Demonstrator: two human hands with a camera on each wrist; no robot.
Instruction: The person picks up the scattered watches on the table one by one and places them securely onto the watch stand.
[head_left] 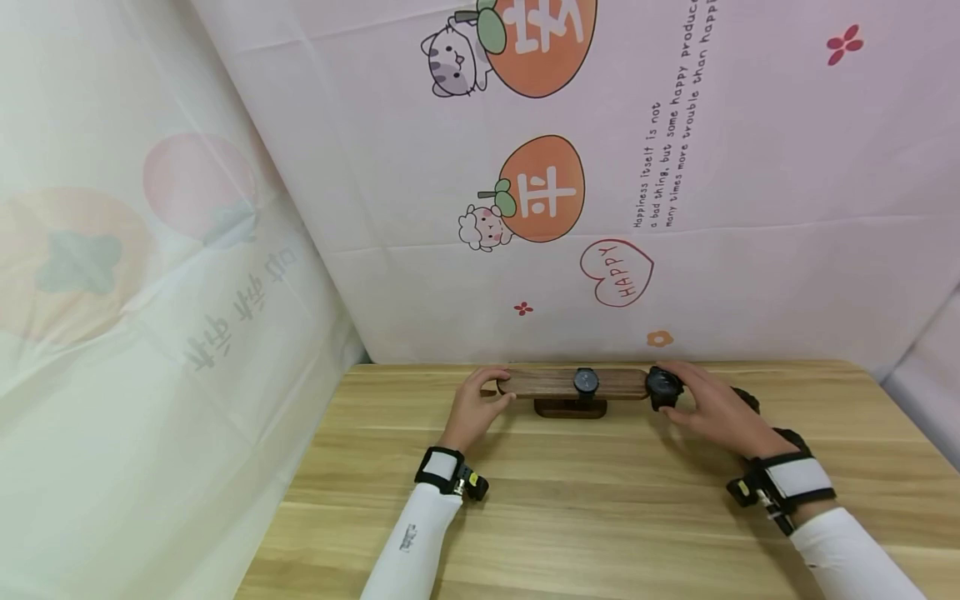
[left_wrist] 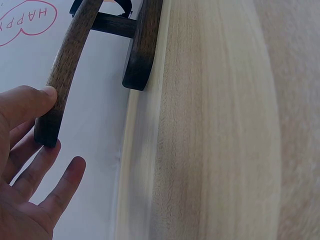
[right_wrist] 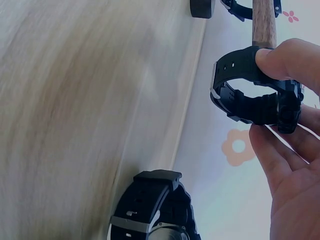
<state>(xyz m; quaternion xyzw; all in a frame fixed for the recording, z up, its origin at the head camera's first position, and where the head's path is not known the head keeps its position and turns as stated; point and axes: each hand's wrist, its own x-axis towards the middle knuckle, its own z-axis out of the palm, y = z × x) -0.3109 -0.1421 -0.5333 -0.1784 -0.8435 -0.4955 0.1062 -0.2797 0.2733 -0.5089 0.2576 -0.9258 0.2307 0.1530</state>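
A dark wooden watch stand (head_left: 540, 384) stands at the back of the table, its long bar level above a short base (head_left: 572, 408). One black watch (head_left: 587, 381) hangs around the bar near its middle. My left hand (head_left: 477, 406) grips the bar's left end, thumb on one side and fingers on the other, as the left wrist view shows. At the bar's right end my right hand (head_left: 712, 410) pinches a second black watch (right_wrist: 245, 90), its strap closed in a loop. In the right wrist view that loop is at the bar's tip; whether the tip is inside it I cannot tell.
Another black watch (right_wrist: 152, 205) with a buckled strap lies on the wooden table (head_left: 570, 517), partly hidden behind my right hand in the head view. A printed white cloth (head_left: 420, 308) hangs right behind the table's back edge. More cloth (head_left: 150, 400) hangs at the left.
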